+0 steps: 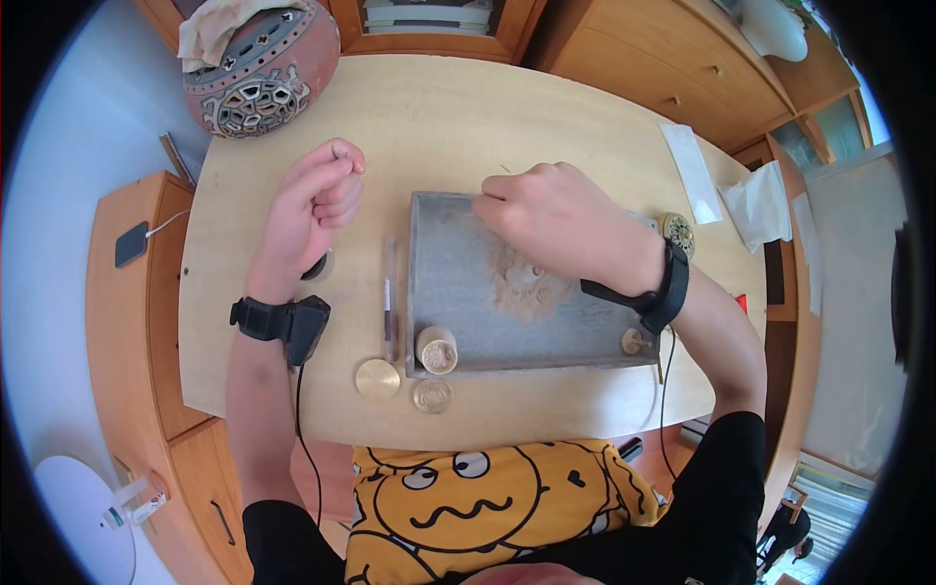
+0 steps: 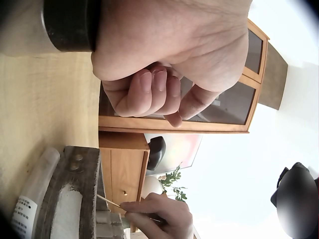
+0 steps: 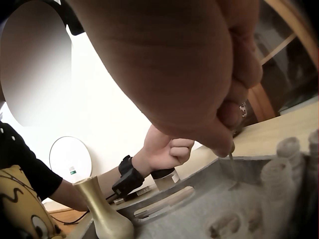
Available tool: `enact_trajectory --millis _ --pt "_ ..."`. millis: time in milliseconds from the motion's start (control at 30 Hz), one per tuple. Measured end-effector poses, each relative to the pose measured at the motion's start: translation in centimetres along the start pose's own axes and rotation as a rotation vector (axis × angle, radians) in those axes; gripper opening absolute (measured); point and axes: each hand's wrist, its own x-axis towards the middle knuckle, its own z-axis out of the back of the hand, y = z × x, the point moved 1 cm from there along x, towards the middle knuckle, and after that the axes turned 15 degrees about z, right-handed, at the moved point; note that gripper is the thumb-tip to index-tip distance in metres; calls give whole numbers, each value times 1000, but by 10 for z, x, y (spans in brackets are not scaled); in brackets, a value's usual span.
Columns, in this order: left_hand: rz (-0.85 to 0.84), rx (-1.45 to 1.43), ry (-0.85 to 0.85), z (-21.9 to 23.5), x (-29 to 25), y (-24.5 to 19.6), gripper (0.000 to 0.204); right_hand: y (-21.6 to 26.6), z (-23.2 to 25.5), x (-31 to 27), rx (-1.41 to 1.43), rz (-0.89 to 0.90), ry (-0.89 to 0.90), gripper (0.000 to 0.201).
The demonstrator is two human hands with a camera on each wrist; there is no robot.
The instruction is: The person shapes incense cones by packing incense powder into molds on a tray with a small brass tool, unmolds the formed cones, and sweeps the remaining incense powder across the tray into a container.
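Note:
My right hand (image 1: 565,219) is over the grey tray (image 1: 429,292) and pinches a thin stick (image 3: 231,167) between thumb and fingertips. The stick's lower end points down into the tray in the right wrist view. Tan powder (image 1: 526,297) lies spread on the tray floor, partly hidden under that hand. My left hand (image 1: 317,200) is raised left of the tray, its fingers curled toward the palm around nothing visible. A small dark-topped jar (image 1: 318,265) stands just below it. In the tray's near left corner a jar of powder (image 1: 439,353) sits upright.
A gold lid (image 1: 377,379) and a patterned disc (image 1: 433,396) lie before the tray. Left of it is a clear labelled tube (image 1: 390,302). A gold vase (image 3: 102,214) and pale ribbed cylinders (image 3: 276,184) rise from the tray. A large reddish pot (image 1: 263,83) stands at the back left.

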Motion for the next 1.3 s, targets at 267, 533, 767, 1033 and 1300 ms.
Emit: enact_trajectory --millis 267,533,767,1033,1300 --pt "-3 -29 -15 0 -1 3 12 9 15 -32 74 21 41 13" --pt "-4 2 -6 0 -1 2 14 14 11 -19 -10 18 57 5" --pt "-14 -9 -11 0 -1 4 14 15 10 -19 16 30 55 6" --pt "-13 -13 -12 -2 -1 2 12 19 20 -33 53 13 133 7" --pt "-14 -10 -8 -1 -1 3 13 12 12 -22 30 17 68 8"
